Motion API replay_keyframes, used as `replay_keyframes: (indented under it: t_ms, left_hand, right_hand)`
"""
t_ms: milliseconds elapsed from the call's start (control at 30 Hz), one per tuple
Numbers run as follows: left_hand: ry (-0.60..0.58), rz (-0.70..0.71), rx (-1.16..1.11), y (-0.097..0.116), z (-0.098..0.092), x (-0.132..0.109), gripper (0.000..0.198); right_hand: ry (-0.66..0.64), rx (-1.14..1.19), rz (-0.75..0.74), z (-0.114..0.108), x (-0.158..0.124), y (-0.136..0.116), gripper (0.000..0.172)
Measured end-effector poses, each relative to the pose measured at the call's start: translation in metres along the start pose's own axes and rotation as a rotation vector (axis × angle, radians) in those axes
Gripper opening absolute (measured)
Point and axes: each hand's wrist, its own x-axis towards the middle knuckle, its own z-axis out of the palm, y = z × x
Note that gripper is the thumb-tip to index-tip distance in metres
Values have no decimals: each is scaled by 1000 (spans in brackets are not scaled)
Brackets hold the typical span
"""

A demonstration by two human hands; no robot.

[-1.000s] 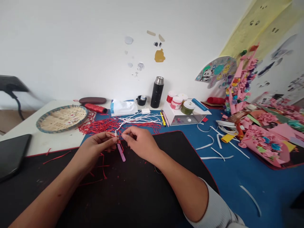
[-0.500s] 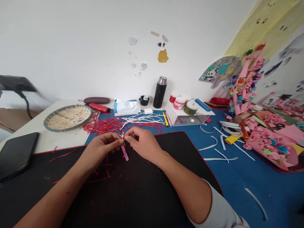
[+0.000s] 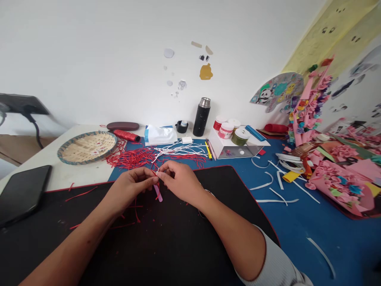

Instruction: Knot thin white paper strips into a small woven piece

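My left hand (image 3: 133,184) is closed, thumb and forefinger pinching red cord. Against it, my right hand (image 3: 180,180) pinches a small white piece, seemingly white cord (image 3: 157,172), at the fingertips. Below the fingers hangs a narrow purple strip (image 3: 158,194) with red cord (image 3: 158,185) against it; its upper end is hidden by the hands. Beyond my hands lie a heap of red cords (image 3: 131,158) and a bundle of white cords (image 3: 178,150). Loose red cord pieces (image 3: 137,214) lie on the black mat (image 3: 178,246) under my left wrist.
At the left are a woven basket (image 3: 70,149) and a phone (image 3: 25,194). A red thread spool (image 3: 126,135), tissue pack (image 3: 160,135), black bottle (image 3: 201,117) and jars (image 3: 240,136) stand along the wall. White strips (image 3: 276,201) and pink paper flowers (image 3: 342,186) lie right.
The view has shifted slightly. My hands stay together with nearly the same pinch; the fingers have moved a little over the white piece, and less of the purple strip shows.
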Motion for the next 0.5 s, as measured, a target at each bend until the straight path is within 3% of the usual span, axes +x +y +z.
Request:
replay_keyframes:
  t_ms: [500]
  left_hand:
    - [58,-66,48,11,6,-2,36]
  right_hand:
    - [7,55,51,7,3,7,12]
